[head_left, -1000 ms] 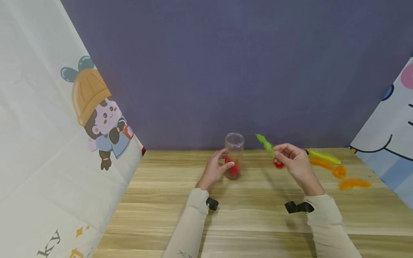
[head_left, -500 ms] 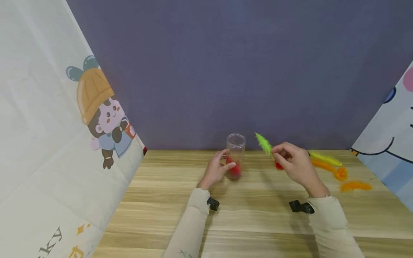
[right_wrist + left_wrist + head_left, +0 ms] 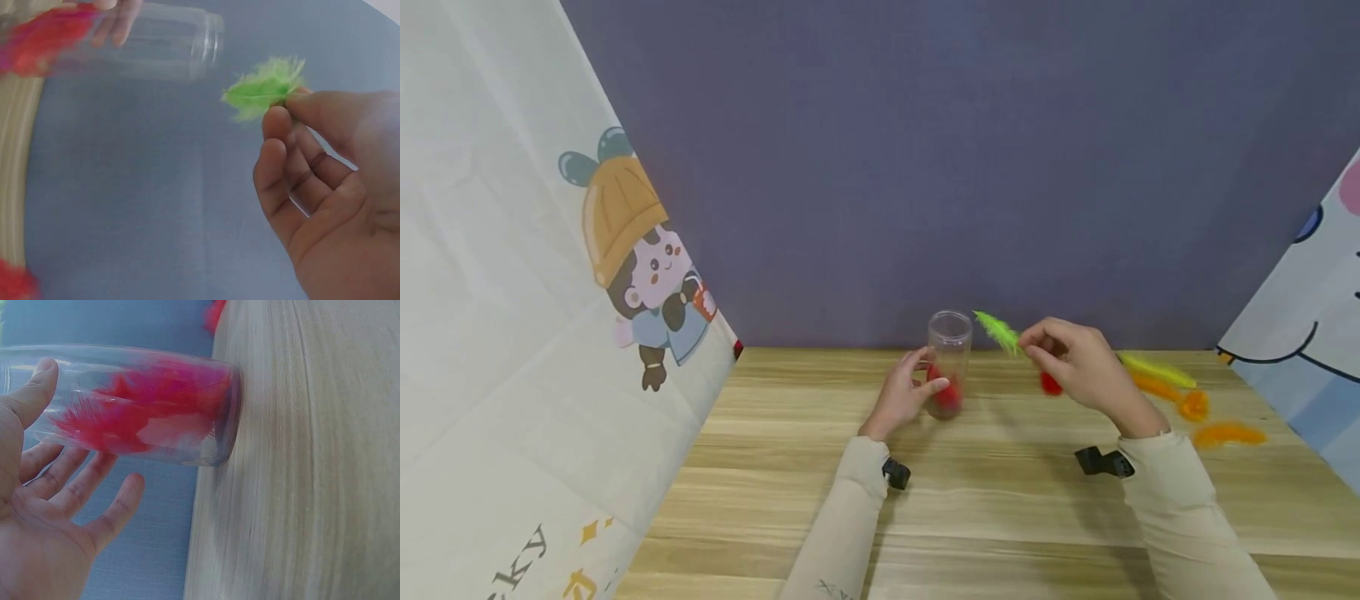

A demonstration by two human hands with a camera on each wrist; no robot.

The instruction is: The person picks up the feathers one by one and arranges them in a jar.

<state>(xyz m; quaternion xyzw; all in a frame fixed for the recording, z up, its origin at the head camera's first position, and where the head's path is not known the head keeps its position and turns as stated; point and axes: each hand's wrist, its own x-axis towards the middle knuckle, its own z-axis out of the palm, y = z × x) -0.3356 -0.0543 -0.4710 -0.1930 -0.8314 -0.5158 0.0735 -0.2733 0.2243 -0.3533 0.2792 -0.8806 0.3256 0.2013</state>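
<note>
My left hand (image 3: 901, 396) grips a tall clear glass (image 3: 951, 337), which stands upright on the wooden table. The thumb lies on one side of the glass and the fingertips meet it on the other in the left wrist view. Red and pink feathers (image 3: 150, 406) fill its lower part. Between thumb and index finger, my right hand (image 3: 1078, 367) pinches a bright green feather (image 3: 998, 332) by one end. The feather's free tip points left, toward the glass rim, with a small gap between them in the right wrist view.
A red feather (image 3: 1050, 384) lies on the table, partly behind my right hand. Further right are a yellow feather (image 3: 1161, 370) and several orange ones, such as the orange feather (image 3: 1228, 433) nearest me. A dark backdrop (image 3: 925, 167) rises behind the table's far edge.
My right hand has moved left with the green feather, bringing its tip closer to the glass rim. The left hand keeps its grip on the glass. The head view has shifted slightly.
</note>
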